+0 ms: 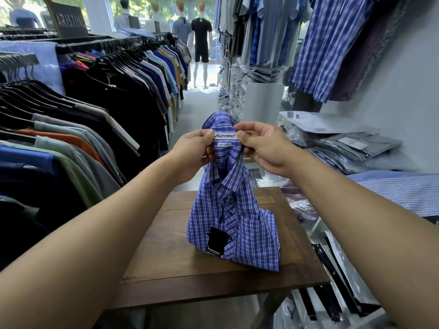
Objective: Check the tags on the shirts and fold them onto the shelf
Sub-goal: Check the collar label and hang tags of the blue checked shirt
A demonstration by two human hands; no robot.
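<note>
A rack of hanging tops [107, 96] crowds the left, bagged shirts [351, 143] the right. On the wooden table [166, 257] rests the blue checked shirt [237, 222]. The left hand [192, 150] and right hand [266, 146] pinch its collar up beside the neck label [225, 136]. A dark hang tag [216, 241], perhaps printed, dangles in front.

Strong daylight from the shopfront windows [164, 10] at the far end, blown out; we note glare on the floor [199, 96] below. Indoors, soft even light; only a faint shadow beneath the shirt [234, 224] on the table [166, 257]. Dark garments [35, 210] at left lose detail. Wide lens bows and stretches the edges. We read the collar label [225, 136] sharply.
</note>
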